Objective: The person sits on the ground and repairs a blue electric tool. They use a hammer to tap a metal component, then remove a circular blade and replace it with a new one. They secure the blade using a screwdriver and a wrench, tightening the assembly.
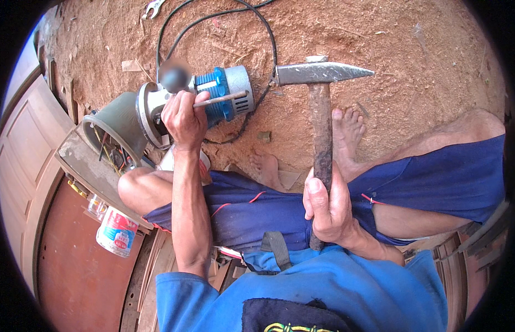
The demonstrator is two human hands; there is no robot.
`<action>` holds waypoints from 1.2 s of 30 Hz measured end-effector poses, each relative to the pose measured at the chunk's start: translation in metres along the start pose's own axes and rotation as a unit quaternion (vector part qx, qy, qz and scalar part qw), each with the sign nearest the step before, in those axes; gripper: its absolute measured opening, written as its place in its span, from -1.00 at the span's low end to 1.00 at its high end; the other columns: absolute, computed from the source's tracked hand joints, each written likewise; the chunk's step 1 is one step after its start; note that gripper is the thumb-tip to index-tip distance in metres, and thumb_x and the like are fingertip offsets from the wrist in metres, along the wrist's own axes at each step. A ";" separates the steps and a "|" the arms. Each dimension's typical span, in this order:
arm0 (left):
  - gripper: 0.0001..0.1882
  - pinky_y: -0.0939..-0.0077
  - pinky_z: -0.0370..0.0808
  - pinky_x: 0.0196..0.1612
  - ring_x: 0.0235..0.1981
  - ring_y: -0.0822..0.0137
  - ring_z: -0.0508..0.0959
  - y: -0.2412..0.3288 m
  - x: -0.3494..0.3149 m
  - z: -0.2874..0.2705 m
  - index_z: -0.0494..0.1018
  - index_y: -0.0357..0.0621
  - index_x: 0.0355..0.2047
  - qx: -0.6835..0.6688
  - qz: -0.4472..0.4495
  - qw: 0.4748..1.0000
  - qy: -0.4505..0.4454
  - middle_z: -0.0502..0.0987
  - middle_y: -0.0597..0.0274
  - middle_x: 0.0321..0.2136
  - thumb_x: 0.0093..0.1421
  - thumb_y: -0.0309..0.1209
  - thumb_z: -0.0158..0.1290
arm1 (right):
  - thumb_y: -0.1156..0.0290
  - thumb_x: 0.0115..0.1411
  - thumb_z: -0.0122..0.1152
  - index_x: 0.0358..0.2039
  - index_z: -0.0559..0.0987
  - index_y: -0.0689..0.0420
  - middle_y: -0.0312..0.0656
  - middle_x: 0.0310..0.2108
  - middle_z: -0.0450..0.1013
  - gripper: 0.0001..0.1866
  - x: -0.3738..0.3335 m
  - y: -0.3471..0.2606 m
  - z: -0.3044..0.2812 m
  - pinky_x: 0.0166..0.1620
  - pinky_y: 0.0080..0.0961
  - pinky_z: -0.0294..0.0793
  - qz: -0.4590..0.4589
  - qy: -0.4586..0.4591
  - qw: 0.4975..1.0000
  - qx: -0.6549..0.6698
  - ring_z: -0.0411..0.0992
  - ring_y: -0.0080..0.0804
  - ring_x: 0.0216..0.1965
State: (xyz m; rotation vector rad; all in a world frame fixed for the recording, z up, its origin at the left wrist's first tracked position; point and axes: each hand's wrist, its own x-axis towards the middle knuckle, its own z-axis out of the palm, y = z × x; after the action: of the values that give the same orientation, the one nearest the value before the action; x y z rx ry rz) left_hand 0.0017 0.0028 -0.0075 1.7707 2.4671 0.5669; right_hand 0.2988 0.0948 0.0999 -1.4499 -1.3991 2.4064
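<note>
The person in the bright blue shirt (213, 304) and dark navy shorts (274, 216) sits low in front of me, bare feet (348, 135) on ground covered with tan sawdust (423, 72). The two hands are well apart, each closed on something of its own. The right hand (332, 207) is wrapped around the lower part of a brown, worn wooden handle belonging to a hammer (320, 124). Its grey steel head is at the far end, flat face toward the left and tapered point toward the right, above the sawdust and just beside a foot.

The left hand (185, 119) is bunched into a fist around a thin, dull metal rod (227, 98), which juts out to the right. That hand is over a power tool with a ribbed blue body, silver-grey end cap and round base (217, 86); I can't tell whether the fingers touch it. The tool lies on its side, its black cable (272, 41) looping across the sawdust. Near the far edge lies a silver open-ended wrench (153, 8).

Left of the tool, a grey-green plastic bucket (126, 119) leans over with its mouth showing a tangle of items. Farther back on that side are a white tub with a red and blue label (118, 235) and a brown panelled wooden door (33, 144).
</note>
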 end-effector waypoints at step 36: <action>-0.61 0.25 0.26 -0.57 -0.71 0.09 0.35 -0.001 0.003 0.000 0.31 -0.21 -0.62 -0.005 0.038 0.999 -0.023 0.27 0.09 -0.72 0.36 -0.41 0.09 | 0.19 0.51 -0.13 -0.15 0.32 0.22 -0.33 -0.62 0.28 -0.69 -0.015 0.003 0.034 -0.58 -0.66 0.26 -0.013 0.084 0.964 0.251 0.21 -0.66 -0.67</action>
State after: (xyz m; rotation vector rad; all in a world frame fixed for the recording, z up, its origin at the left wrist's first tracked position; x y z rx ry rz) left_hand -0.0002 0.0056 -0.0068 1.8594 2.3709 0.5377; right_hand 0.2850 0.0633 0.1143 -1.4354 -0.6931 2.3138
